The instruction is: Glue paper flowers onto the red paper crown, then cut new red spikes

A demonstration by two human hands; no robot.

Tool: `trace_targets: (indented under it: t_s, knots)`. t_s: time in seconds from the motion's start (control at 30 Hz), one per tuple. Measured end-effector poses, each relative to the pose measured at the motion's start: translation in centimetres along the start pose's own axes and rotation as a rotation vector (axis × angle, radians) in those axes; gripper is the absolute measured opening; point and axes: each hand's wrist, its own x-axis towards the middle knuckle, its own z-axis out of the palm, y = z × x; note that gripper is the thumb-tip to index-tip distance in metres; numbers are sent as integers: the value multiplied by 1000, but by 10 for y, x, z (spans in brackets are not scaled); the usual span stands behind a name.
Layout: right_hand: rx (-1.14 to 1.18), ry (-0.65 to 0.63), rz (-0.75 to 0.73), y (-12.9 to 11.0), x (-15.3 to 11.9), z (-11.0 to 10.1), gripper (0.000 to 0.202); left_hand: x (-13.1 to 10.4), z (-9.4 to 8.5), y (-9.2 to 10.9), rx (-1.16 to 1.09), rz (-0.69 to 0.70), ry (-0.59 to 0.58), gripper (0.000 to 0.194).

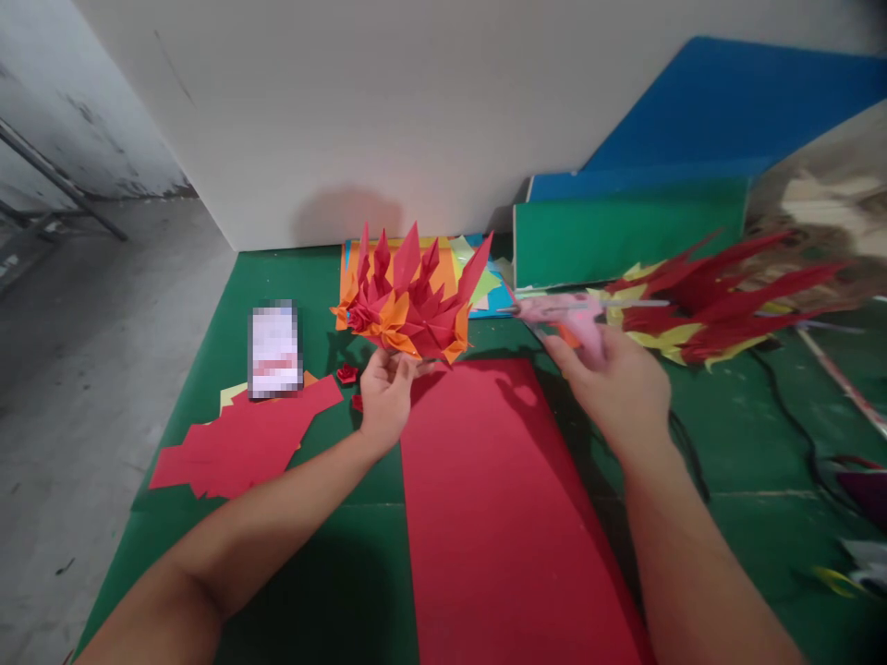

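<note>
While each grip holds, left a paper flower (412, 300), right a pink tool (572, 319), green cloth (208, 369) meets white wall (388, 102).

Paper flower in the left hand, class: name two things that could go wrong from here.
The pink glue gun in the right hand points at the paper flower, close to the left hand; its tip might burn fingers. The black cord trails across the green table and could snag the spiky paper piece.
</note>
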Motion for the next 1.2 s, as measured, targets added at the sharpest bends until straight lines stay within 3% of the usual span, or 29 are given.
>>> trace_targets:
  t_s: [0.1,0.17,0.3,0.53,0.8,0.93,1.1,1.2]
  knots:
    - [93,221,-98,-4,-7,2,59,-1,0,1,42,1,-10,42]
    - [107,293,-204,-8,-14,4,64,-3,0,2,77,5,-18,44]
    - [96,301,-352,-15,-24,7,49,-5,1,2,133,23,-47,44]
    - [-33,453,-501,-16,-27,9,32,-8,3,4,140,30,-139,42]
    - [-56,583,-702,-17,-25,8,20,-10,4,8,127,21,-151,40]
    - [-24,550,-660,-18,-25,3,19,-10,4,9,125,1,-159,40]
    - [-18,361,-440,-19,-30,-2,27,-9,5,8,132,-16,-115,43]
    - [-17,327,-400,-18,-30,-1,29,-8,4,7,140,-24,-82,44]
